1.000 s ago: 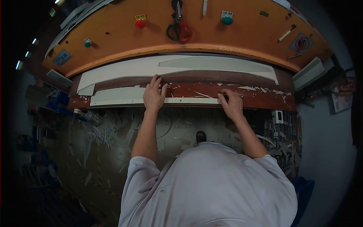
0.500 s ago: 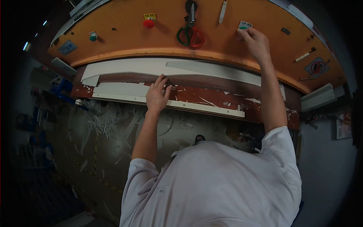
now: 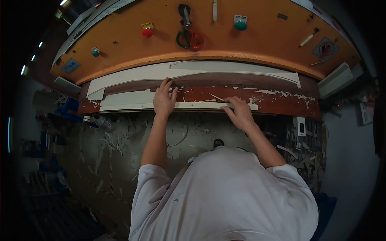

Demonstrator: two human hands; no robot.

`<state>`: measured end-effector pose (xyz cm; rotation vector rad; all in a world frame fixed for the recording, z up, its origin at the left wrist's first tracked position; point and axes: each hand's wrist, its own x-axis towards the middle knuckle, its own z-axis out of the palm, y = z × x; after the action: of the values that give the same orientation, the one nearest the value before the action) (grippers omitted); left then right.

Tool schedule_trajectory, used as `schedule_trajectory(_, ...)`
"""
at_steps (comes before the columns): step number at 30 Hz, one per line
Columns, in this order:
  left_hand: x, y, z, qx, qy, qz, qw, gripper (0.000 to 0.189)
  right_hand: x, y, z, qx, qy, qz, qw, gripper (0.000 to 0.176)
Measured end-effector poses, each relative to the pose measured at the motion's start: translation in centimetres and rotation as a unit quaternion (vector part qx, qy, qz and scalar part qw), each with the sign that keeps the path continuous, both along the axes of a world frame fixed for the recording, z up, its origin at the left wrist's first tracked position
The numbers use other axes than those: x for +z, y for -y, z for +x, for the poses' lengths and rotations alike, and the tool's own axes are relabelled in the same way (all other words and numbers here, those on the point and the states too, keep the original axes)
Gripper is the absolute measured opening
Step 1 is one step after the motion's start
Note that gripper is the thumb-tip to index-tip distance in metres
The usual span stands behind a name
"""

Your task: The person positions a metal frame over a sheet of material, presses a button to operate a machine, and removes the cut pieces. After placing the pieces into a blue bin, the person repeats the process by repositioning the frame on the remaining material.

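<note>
My left hand (image 3: 163,99) lies over the white front strip (image 3: 197,105) with its fingers stretched out. Its fingertips reach the lower edge of a long, thin white sheet (image 3: 124,78), whose lower edge is curved. My right hand (image 3: 240,113) rests at the right part of the strip, thumb and fingers apart, with nothing visibly held. Left of my left hand, a flat white piece (image 3: 128,98) lies behind the strip. White offcuts (image 3: 265,92) are scattered over the red-brown table (image 3: 287,105).
On the orange panel (image 3: 128,46) are a red button (image 3: 147,33), a green button (image 3: 240,25), a smaller green button (image 3: 95,52) and red-and-green-handled scissors (image 3: 189,39). A white-handled tool (image 3: 306,40) hangs at right. White scraps (image 3: 110,138) litter the floor.
My right hand has left the green button on the panel and come down to the front strip. My left hand has stayed at the white sheet's edge. The head view has shifted slightly.
</note>
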<state>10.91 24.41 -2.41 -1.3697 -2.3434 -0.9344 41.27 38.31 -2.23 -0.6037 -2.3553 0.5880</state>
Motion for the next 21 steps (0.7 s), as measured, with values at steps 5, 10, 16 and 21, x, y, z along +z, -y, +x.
schedule_trajectory(5, -0.4, -0.1, -0.2, -0.009, -0.01, -0.009, 1.0, 0.045, -0.2, 0.5, -0.8, -0.046, -0.017, -0.033, 0.998, 0.034)
schedule_trajectory(10, -0.5, 0.4, -0.3, -0.006, -0.024, -0.022, 0.999, 0.048, 0.2, 1.2, -1.2, -0.075, -0.032, -0.037, 0.996, 0.043)
schedule_trajectory(16, -0.3, 1.9, 0.5, -0.011, 0.006, -0.019, 1.0, 0.053, 1.0, 1.9, -1.0, -0.07, -0.012, -0.06, 0.996, 0.035)
schedule_trajectory(21, 0.1, 1.2, -0.3, -0.053, 0.043, 0.024, 0.997, 0.046, 1.9, 1.2, -1.6, -0.081, 0.003, -0.065, 0.995, 0.03)
